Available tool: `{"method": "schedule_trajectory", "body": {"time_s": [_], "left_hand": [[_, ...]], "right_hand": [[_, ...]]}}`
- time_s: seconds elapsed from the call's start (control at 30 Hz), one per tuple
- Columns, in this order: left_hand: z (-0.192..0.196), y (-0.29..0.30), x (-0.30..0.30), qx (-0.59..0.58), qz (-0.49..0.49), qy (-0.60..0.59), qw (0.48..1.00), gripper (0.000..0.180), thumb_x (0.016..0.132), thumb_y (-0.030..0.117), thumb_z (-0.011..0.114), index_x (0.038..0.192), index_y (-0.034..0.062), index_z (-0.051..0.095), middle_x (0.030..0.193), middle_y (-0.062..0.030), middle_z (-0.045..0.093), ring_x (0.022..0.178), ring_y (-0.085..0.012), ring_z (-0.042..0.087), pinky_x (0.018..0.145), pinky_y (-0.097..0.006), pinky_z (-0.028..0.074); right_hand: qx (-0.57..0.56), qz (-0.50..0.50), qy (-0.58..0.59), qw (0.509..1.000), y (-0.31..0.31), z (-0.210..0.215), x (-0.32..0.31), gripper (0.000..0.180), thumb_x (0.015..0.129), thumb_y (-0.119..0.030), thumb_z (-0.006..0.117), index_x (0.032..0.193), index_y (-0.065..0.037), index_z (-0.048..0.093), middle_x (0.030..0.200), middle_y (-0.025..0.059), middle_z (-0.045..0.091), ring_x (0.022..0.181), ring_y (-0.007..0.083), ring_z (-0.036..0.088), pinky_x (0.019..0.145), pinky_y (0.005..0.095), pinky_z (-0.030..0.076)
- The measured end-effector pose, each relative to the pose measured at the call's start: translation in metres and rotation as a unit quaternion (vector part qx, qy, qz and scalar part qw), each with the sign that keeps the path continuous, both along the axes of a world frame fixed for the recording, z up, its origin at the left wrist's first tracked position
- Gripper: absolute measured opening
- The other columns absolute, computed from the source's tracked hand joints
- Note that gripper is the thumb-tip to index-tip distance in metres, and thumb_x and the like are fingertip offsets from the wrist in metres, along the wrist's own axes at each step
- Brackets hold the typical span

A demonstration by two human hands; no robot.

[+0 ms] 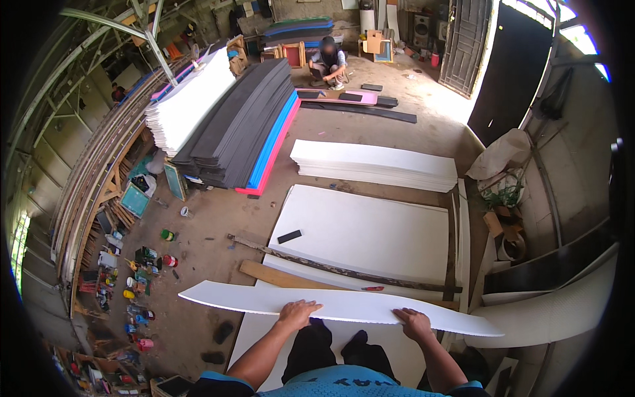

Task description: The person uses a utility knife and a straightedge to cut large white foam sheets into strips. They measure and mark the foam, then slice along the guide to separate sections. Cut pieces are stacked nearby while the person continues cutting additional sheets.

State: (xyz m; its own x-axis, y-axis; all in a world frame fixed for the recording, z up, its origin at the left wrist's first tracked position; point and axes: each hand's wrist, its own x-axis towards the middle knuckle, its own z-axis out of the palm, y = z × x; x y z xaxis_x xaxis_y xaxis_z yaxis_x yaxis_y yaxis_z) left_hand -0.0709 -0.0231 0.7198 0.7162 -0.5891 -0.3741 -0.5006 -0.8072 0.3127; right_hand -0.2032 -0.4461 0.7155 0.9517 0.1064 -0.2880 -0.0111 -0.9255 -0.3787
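Note:
A long white foam strip (258,297) spans in front of me, raised above the floor sheets and bowed slightly along its length. My left hand (299,313) grips its near edge left of the middle, fingers lying over the top face. Further right, my right hand (413,324) holds the same edge in a similar way. Beyond the strip, a large white sheet (370,228) lies on the floor, with a small black block (289,236) on it. A long, dark, worn bar (344,268) crosses the sheet's near part. Close to that bar rests a red cutter knife (372,288).
A stack of white strips (374,164) lies beyond the sheet. Tall stacks of black sheets (231,126) and white sheets (192,99) stand at the far left. Paint containers (129,294) litter the left floor. A person (329,63) squats at the back. A rolled white sheet (549,314) lies right.

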Motion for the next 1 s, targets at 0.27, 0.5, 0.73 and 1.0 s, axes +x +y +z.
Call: {"method": "schedule_trajectory", "body": {"time_s": [0.27,0.5,0.73,1.0], "left_hand": [[0.01,-0.002,0.049,-0.049,0.032,0.016,0.998,0.062,0.09,0.001,0.052,0.142,0.0323,0.065,0.142,-0.0026,0.067,0.121,-0.0294,0.068,0.1,-0.046,0.056],[0.011,-0.003,0.11,-0.08,0.037,0.03,0.996,0.063,0.088,0.002,0.054,0.142,0.0321,0.066,0.138,-0.0044,0.069,0.118,-0.0315,0.069,0.102,-0.045,0.056],[0.008,-0.003,0.188,-0.091,0.0,0.054,0.994,0.06,0.087,0.004,0.054,0.139,0.0314,0.068,0.139,-0.0017,0.068,0.12,-0.03,0.069,0.102,-0.045,0.056],[-0.013,-0.058,0.293,-0.06,-0.027,0.065,0.996,0.06,0.087,0.003,0.054,0.139,0.03,0.068,0.136,-0.0054,0.07,0.116,-0.033,0.07,0.1,-0.046,0.056]], "right_hand": [[-0.01,-0.018,-0.072,0.997,-0.006,0.003,0.057,0.058,0.09,-0.006,0.054,0.139,-0.033,0.068,0.137,0.0127,0.07,0.123,0.0318,0.069,0.098,0.0448,0.06],[-0.054,-0.048,-0.164,0.984,-0.009,0.031,0.113,0.053,0.083,-0.003,0.066,0.133,-0.023,0.072,0.13,0.0112,0.073,0.12,0.031,0.07,0.1,0.0444,0.058],[-0.122,-0.051,-0.147,0.98,-0.004,0.045,0.163,0.053,0.082,-0.011,0.074,0.134,-0.02,0.068,0.126,0.0096,0.073,0.117,0.0294,0.07,0.098,0.0447,0.054],[-0.054,-0.009,-0.054,0.997,-0.073,-0.002,0.279,0.048,0.094,-0.011,0.058,0.139,-0.026,0.065,0.133,0.0115,0.071,0.119,0.0312,0.07,0.1,0.0461,0.055]]}}
